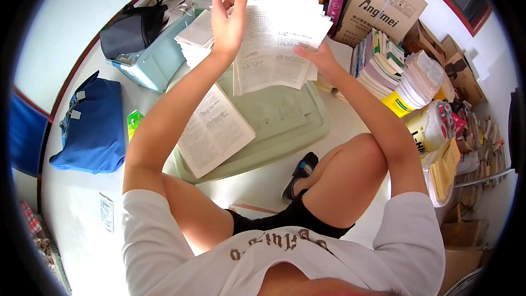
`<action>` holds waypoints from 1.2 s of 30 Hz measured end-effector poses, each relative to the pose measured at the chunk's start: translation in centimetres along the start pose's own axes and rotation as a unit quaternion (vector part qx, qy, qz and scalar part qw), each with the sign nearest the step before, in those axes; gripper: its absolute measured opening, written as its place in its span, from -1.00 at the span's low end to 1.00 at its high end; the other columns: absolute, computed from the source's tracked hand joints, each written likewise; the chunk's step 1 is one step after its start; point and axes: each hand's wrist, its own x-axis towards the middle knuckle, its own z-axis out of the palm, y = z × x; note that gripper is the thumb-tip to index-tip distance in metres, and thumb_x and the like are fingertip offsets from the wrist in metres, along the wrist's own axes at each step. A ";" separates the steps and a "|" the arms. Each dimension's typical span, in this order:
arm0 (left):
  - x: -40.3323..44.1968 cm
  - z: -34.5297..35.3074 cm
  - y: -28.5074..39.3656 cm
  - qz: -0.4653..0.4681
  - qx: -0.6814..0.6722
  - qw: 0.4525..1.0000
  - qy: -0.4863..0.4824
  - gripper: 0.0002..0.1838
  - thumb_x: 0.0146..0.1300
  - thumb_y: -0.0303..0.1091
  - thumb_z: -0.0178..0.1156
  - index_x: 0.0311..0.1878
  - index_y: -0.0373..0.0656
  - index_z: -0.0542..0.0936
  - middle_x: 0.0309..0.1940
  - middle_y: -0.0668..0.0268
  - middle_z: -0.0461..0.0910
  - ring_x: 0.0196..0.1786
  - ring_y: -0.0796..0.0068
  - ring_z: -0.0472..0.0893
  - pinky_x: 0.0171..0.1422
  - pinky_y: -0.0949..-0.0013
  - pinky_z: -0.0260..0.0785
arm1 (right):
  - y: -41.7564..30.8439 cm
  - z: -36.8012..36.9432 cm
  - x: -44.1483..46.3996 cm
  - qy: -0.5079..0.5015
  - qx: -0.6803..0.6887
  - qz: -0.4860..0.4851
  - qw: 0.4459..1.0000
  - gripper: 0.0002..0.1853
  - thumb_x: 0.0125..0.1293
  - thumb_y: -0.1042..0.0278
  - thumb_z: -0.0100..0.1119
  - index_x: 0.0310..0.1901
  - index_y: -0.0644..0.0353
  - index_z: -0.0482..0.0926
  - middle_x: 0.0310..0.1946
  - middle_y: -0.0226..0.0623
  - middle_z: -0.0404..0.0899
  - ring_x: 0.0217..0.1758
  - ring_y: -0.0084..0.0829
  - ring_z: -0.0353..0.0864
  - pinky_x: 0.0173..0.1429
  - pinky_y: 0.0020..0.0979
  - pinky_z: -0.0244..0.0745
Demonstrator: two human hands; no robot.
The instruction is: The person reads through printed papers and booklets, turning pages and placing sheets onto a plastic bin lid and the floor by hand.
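Note:
A sheaf of printed sheets (pixel 274 44) with handwritten notes is held up above a pale green plastic lid (pixel 285 120). My left hand (pixel 229 22) is at the sheaf's left edge, its fingers bent and raised near the top corner. On the right side, my right hand (pixel 319 57) grips the sheaf, thumb on the front page and fingers behind it. Another stack of printed pages (pixel 213 129) lies on the left part of the lid, below my left hand. Further back, a thick pile of paper (pixel 194 35) stands just left of my left wrist.
A light blue bin (pixel 156 66) with a dark bag on it and a blue bag (pixel 93 126) stand at the left. A cardboard box (pixel 378 8), upright books (pixel 381 57) and white buckets (pixel 427 126) crowd the right. My crossed legs are close to the lid's front edge.

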 end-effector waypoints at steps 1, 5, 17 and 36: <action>0.5 0.2 0.0 -0.003 -0.001 1.000 -0.001 -0.51 0.40 0.03 0.34 0.05 -0.21 0.50 -0.15 0.16 0.65 -0.12 0.47 0.57 0.02 0.37 0.38 | -0.2 0.1 0.0 0.001 0.001 -0.001 1.000 -0.37 0.30 0.22 0.53 0.31 0.29 0.52 0.20 -0.22 0.64 0.23 -0.40 0.62 0.33 -0.32 0.52; 0.5 0.6 -0.1 -0.005 0.024 1.000 -0.014 -0.67 0.40 -0.18 0.30 0.03 -0.20 0.51 -0.11 0.17 0.64 -0.16 0.51 0.55 -0.03 0.39 0.39 | -1.8 0.4 0.0 0.059 0.027 0.001 0.998 -0.42 0.30 0.21 0.53 0.26 0.28 0.56 0.16 -0.23 0.66 0.18 -0.41 0.64 0.28 -0.32 0.53; 1.4 -0.8 -4.3 -0.026 -0.001 0.999 0.020 -0.47 0.45 0.05 0.27 0.20 -0.20 0.50 0.20 0.11 0.57 0.16 0.34 0.52 0.29 0.32 0.36 | 1.2 0.0 0.3 0.050 -0.002 0.008 0.999 -0.52 0.26 0.41 0.51 0.19 0.29 0.62 0.11 -0.23 0.72 0.17 -0.41 0.67 0.29 -0.34 0.53; -4.1 -1.7 -6.1 -0.135 -0.020 0.983 -0.121 -0.22 0.15 -0.05 0.61 0.26 -0.38 0.51 0.03 0.10 0.70 0.10 0.32 0.68 0.26 0.25 0.52 | 0.6 1.8 -0.1 -0.004 0.021 -0.003 1.000 -0.45 0.36 0.34 0.45 0.33 0.27 0.52 0.21 -0.25 0.64 0.25 -0.37 0.61 0.34 -0.30 0.50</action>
